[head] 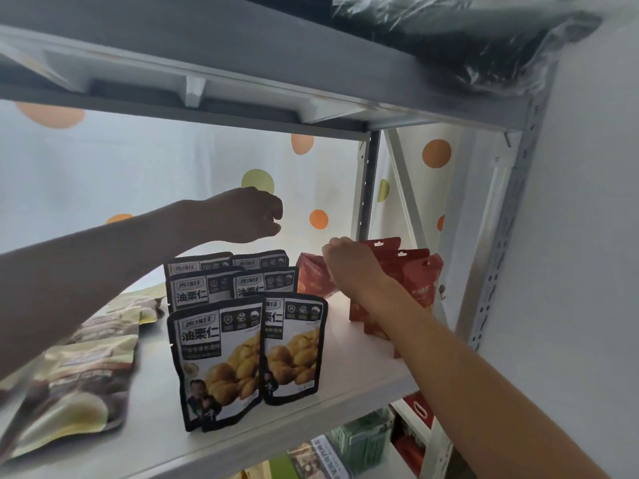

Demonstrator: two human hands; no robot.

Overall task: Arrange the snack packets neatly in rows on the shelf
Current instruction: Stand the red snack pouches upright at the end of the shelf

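A: Head view, centre frame: what stands on the shelf (363,371)?

B: Six black packets (221,361), upright, in two columns of three running from front to back, printed faces toward the camera. The front pair touch side by side near the shelf's front edge.

A: And to the right of them?

B: Red packets (420,281) stand in a cluster at right of centre, close to the grey upright (508,216). One more red packet (313,280) sits tilted just left of that cluster, behind the black ones.

A: Where is the right hand (349,262)?

B: It reaches in from the lower right, fingers curled over the top edge of a rear red packet in the cluster, gripping it.

A: The left hand (250,216)?

B: It hangs in mid-frame above the rear black packets, apart from them, fingers curled in on themselves and holding nothing. The arm enters from the left edge.

A: Lower left?

B: Green packets (79,385) lie flat and overlapping on the shelf, blurred, well apart from the red ones.

A: Background?

B: A white curtain (138,174) with orange and green dots hangs behind. A black bag (466,39) in clear plastic lies on the shelf above, upper right. More goods show below the shelf, too blurred to tell.
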